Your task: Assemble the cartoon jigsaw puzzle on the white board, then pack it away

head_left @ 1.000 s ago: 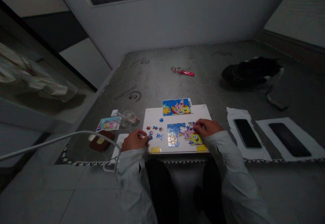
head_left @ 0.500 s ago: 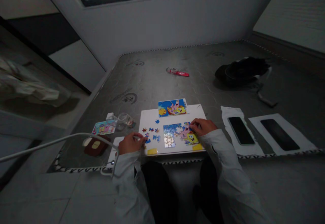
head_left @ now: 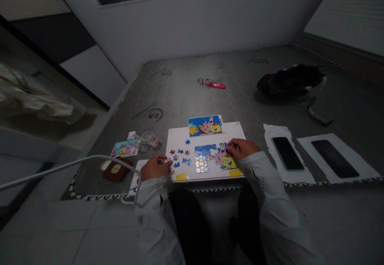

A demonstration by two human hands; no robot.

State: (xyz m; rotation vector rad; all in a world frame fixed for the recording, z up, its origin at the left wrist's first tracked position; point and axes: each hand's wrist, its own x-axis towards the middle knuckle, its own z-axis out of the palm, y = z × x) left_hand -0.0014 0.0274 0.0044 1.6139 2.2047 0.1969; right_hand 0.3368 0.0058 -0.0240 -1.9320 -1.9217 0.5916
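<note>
A partly joined cartoon jigsaw puzzle [head_left: 207, 160] lies on a white board [head_left: 180, 135]. Its middle has gaps. At the puzzle's upper right edge, my right hand [head_left: 244, 149] has thumb and fingers pinched together; whatever is between them is hidden. My left hand [head_left: 155, 166] rests at the board's left edge with its fingers curled in a pinch, and I cannot make out what they hold. Just right of those fingertips lie several loose puzzle pieces [head_left: 177, 165]. A single blue piece [head_left: 187, 142] sits farther up. Behind the puzzle is a picture card [head_left: 205, 125] showing cartoon figures.
Left of the board are a clear container [head_left: 147, 137], another cartoon card [head_left: 125, 149], a brown case [head_left: 116, 171] and a white cable [head_left: 90, 159]. Two phones [head_left: 288, 153] [head_left: 334, 159] lie on white sheets at right. Farther back are a red packet [head_left: 212, 84] and a black bag [head_left: 292, 81].
The view has shifted slightly. My left fingertips have drawn a little left, away from a blue loose piece. My right hand stays at the puzzle's upper right edge.
</note>
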